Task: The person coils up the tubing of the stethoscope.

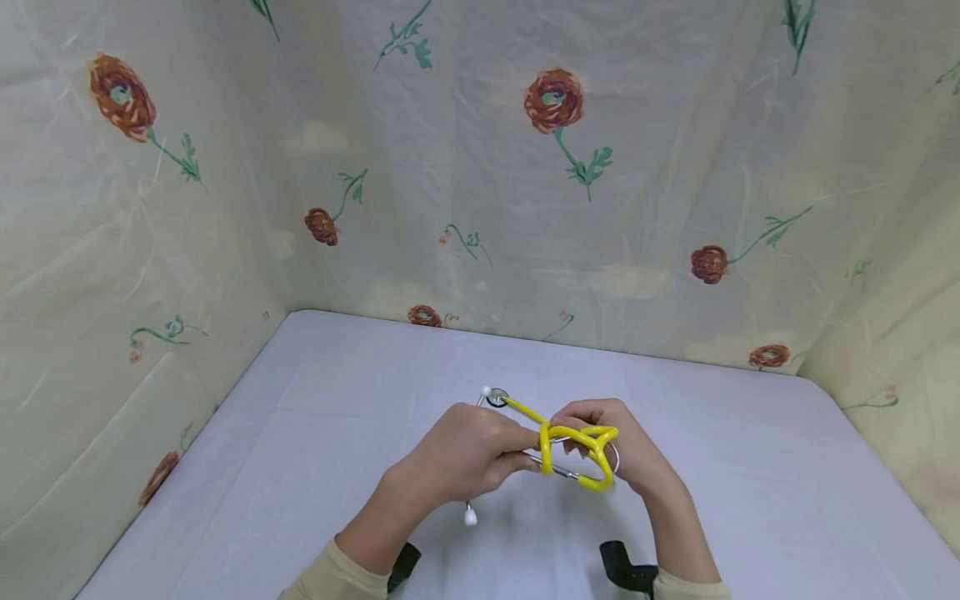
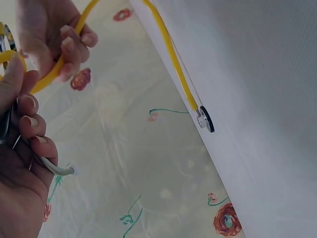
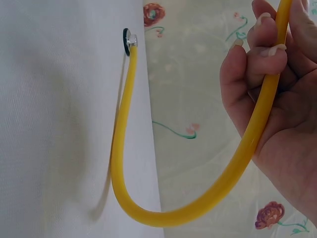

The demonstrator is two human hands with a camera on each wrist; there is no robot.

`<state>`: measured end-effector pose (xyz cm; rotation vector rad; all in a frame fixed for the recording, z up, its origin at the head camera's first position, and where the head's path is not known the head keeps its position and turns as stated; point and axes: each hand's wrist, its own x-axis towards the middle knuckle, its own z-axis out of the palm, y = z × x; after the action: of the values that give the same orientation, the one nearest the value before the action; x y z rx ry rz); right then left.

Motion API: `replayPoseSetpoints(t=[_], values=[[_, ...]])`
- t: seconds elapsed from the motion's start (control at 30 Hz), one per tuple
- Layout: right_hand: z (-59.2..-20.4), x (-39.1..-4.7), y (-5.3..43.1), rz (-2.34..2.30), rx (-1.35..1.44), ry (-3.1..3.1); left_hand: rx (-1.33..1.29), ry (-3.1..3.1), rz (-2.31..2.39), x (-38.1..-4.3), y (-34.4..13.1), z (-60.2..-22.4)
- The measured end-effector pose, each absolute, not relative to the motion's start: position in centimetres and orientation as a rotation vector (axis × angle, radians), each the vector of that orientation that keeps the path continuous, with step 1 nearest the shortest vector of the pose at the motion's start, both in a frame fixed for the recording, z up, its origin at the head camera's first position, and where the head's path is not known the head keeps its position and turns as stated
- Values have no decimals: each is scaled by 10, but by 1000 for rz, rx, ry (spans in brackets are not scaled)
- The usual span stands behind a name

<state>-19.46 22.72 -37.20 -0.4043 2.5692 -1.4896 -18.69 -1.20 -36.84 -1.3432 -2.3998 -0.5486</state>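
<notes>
A yellow stethoscope (image 1: 545, 450) is held over the table, its tubing looped between both hands. My left hand (image 1: 472, 446) grips the metal ear tubes, fingers curled round them in the left wrist view. White ear tips (image 1: 470, 517) stick out on either side of that hand. The fingers of my right hand (image 1: 618, 442) curl round the yellow tubing (image 3: 262, 114). From there the tubing hangs in a wide bend toward the chest piece (image 2: 203, 120), which has a black rim and a metal stem. The chest piece lies at the white tabletop, beyond the hands.
The white-covered table (image 1: 337, 392) extends round the hands. Behind it and at both sides hangs a pale curtain (image 1: 465, 167) printed with red-brown flowers. Black angled pieces (image 1: 628, 571) show beside both wrists at the bottom of the head view.
</notes>
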Motion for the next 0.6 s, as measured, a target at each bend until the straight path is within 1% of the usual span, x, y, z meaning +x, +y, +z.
replayPoseSetpoints(t=[0.13, 0.37, 0.6], values=[[-374, -196, 226, -1477, -503, 2593, -1280, -2420, -567, -188, -14, -368], [-373, -194, 217, -1455, -412, 2679, -1184, -2404, -600, -192, -21, -368], [-372, -194, 208, -1461, -333, 2652, -1141, -2405, -639, -196, -27, -367]])
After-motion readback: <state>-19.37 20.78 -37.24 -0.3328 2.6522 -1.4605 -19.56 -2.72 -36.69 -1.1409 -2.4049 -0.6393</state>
